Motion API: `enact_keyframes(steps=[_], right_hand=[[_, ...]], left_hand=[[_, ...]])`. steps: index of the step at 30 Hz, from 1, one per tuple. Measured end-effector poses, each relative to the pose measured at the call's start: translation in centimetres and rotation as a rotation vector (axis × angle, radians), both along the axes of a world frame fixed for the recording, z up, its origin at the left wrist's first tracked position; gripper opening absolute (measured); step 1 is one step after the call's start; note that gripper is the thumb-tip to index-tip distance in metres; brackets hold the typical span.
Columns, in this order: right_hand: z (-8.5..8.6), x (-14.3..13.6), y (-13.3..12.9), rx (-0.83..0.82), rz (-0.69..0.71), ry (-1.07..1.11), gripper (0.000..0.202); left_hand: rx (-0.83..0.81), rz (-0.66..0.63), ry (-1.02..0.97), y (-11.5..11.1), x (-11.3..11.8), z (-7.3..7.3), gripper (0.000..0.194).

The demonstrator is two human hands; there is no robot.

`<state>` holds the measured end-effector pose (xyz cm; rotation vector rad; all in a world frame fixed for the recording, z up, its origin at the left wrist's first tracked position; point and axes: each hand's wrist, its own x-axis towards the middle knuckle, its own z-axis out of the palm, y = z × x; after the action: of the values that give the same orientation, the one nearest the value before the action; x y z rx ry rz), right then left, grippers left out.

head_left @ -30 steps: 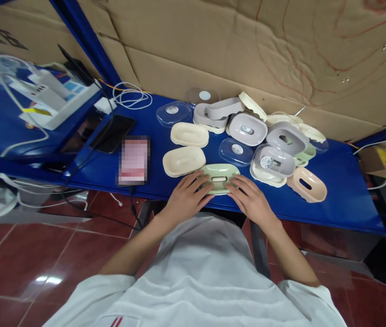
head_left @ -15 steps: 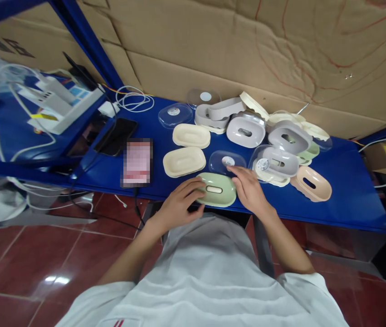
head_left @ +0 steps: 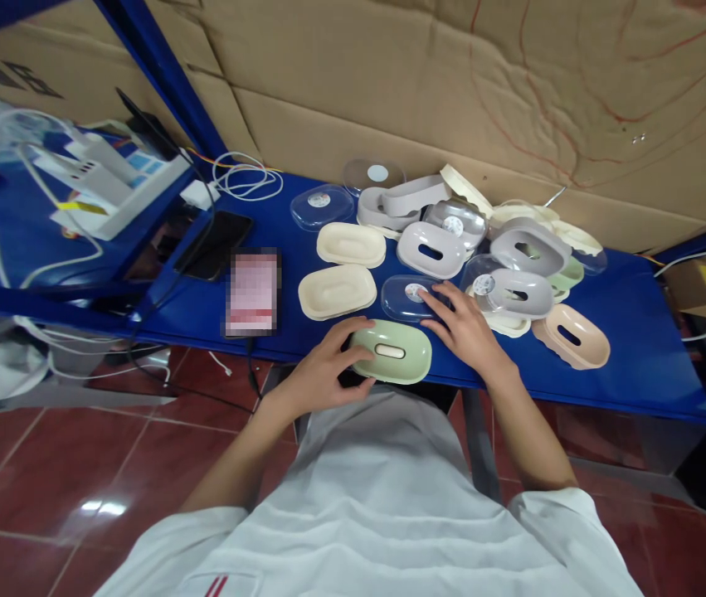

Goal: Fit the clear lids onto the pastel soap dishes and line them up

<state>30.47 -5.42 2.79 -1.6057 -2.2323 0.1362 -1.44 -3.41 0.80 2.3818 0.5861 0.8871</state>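
My left hand grips the left end of a pale green oval dish, its fingers around the rim. The dish lies near the front edge of the blue table, and a cream piece shows through its central slot. My right hand is open with fingers apart, above the right side of a clear oval lid with a round sticker. Its fingertips reach over the lid; whether they touch it I cannot tell. Two cream oval trays, one nearer and one farther, lie left of the lid.
Grey slotted dishes, clear lids and cream pieces are heaped behind. A peach dish sits on the right. To the left lie a blurred-out screen, a black phone, a white cable and a power strip.
My right hand has moved off the green dish's right end, up and right to the clear lid. A grey dish behind has shifted left, uncovering a stickered clear lid.
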Motion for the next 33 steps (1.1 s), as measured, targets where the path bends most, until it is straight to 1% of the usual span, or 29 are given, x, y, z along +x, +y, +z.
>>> enact_keyframes(steps=[2, 4, 6, 7, 8, 10, 13, 15, 17, 20, 22, 25, 27, 28, 30, 31, 32, 33], right_hand=[[0.6, -0.2, -0.5, 0.025, -0.008, 0.121, 0.051], [1.3, -0.7, -1.5, 0.025, -0.005, 0.232, 0.054], [1.7, -1.7, -2.7, -0.010, 0.062, 0.260, 0.057], [1.7, -2.2, -3.2, -0.025, 0.110, 0.245, 0.057], [1.5, -2.8, -3.8, -0.027, 0.157, 0.221, 0.056], [0.8, -3.9, -4.5, 0.022, 0.215, 0.158, 0.055], [-0.7, -4.7, -5.2, 0.147, 0.226, 0.059, 0.060], [-1.5, -4.9, -5.5, 0.191, 0.216, 0.011, 0.065], [-2.0, -4.9, -5.8, 0.219, 0.196, -0.011, 0.071], [-2.3, -4.8, -6.0, 0.274, 0.176, -0.018, 0.080], [-2.2, -4.6, -5.9, 0.275, 0.182, -0.008, 0.083], [-1.8, -4.3, -5.6, 0.167, 0.183, 0.043, 0.087], [-1.3, -4.1, -5.7, 0.107, 0.195, 0.069, 0.085], [-1.0, -3.9, -6.1, 0.103, 0.205, 0.067, 0.083], [-0.2, -2.9, -7.3, 0.161, 0.203, 0.045, 0.082], [0.2, -1.9, -8.2, 0.227, 0.159, 0.024, 0.083], [0.7, -0.5, -9.2, 0.311, 0.073, -0.008, 0.085], [1.0, 1.4, -10.1, 0.409, -0.050, -0.043, 0.087]], left_hand=[[-0.031, 0.049, 0.010, -0.1, 0.2, -0.4, 0.041], [-0.076, 0.134, 0.019, -0.2, 0.5, -0.8, 0.068], [-0.103, 0.207, 0.026, -0.2, 0.9, -1.1, 0.092], [-0.104, 0.224, 0.028, -0.2, 1.1, -1.2, 0.099], [-0.101, 0.227, 0.033, -0.1, 1.1, -1.3, 0.103], [-0.093, 0.213, 0.041, -0.1, 1.2, -1.4, 0.100], [-0.101, 0.203, 0.034, 0.0, 1.0, -1.5, 0.088], [-0.119, 0.202, 0.025, 0.0, 0.9, -1.6, 0.084], [-0.128, 0.198, 0.024, 0.1, 0.9, -1.7, 0.082], [-0.117, 0.190, 0.028, 0.1, 0.9, -1.7, 0.079], [-0.115, 0.177, 0.030, 0.1, 0.8, -1.7, 0.078], [-0.132, 0.128, 0.030, 0.1, 0.5, -1.6, 0.075], [-0.142, 0.085, 0.034, 0.0, 0.2, -1.4, 0.078], [-0.143, 0.066, 0.035, 0.0, 0.1, -1.3, 0.082], [-0.143, 0.050, 0.032, -0.1, 0.0, -1.1, 0.089], [-0.139, 0.055, 0.033, -0.1, 0.0, -1.1, 0.088], [-0.130, 0.073, 0.032, -0.2, 0.1, -1.1, 0.083], [-0.110, 0.095, 0.032, -0.2, 0.2, -1.1, 0.074]])
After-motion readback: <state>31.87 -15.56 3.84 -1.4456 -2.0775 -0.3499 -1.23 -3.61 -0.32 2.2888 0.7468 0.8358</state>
